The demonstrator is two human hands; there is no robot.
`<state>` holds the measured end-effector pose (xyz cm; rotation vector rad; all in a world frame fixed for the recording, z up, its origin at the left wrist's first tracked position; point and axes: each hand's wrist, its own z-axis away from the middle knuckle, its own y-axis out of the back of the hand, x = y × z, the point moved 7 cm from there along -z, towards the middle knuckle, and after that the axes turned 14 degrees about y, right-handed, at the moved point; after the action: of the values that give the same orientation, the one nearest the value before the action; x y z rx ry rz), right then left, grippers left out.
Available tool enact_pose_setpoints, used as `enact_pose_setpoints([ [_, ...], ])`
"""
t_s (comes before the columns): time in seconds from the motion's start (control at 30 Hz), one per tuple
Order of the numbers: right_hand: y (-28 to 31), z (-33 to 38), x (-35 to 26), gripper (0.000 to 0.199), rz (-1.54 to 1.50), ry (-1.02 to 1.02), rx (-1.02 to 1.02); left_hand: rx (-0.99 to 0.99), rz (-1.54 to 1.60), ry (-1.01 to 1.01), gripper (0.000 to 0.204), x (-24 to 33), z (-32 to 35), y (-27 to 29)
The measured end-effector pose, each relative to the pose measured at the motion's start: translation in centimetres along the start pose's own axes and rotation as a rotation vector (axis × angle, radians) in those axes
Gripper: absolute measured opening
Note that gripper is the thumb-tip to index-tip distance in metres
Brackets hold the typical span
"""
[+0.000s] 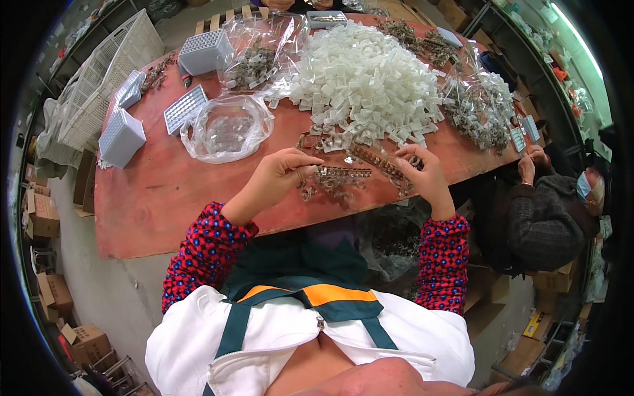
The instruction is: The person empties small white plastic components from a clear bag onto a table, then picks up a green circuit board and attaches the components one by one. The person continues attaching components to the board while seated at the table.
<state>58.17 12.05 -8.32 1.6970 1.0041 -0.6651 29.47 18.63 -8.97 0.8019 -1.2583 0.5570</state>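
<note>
Centre of the frame, and both hands are up over the near edge of the red table (165, 211). The left hand (281, 173) has thumb and fingertips pinched together on the left end of a narrow strip (347, 173), brownish and studded with small metal pieces; the strip runs out to the right from those fingertips, nearly level. Just right of it, the right hand (429, 175) has thumb and forefinger on the right-hand part of a second strip (373, 158), which slants away toward the upper left; how its other fingers sit is partly hidden. So both strips lie between the two hands, near each other, and here's a loose cluster of metal bits (330, 191) right below the left one.

Beyond the fingers, upper centre, rises a big heap of translucent white tabs (370, 79). Upper right, there's a mound of metal parts (482, 109); left of centre, a clear plastic bag (261, 135) lies with its mouth open, and a pale grey tray (185, 109) sits beside it. Over at the right edge, a co-worker in a dark jacket (548, 224) sits with both hands at the table's edge.
</note>
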Motion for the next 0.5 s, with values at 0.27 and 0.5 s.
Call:
enact_pose_setpoints([
  [0.27, 0.4, -2.7, -0.4, 0.025, 0.359, 0.017, -0.013, 0.125, 0.345, 0.331, 0.026, -4.1, 0.1, 0.5],
  [0.5, -8.1, -3.0, -8.4, 0.031, 0.333, 0.529, -0.188, 0.038, 0.432, 0.325, 0.025, -6.1, 0.2, 0.3],
])
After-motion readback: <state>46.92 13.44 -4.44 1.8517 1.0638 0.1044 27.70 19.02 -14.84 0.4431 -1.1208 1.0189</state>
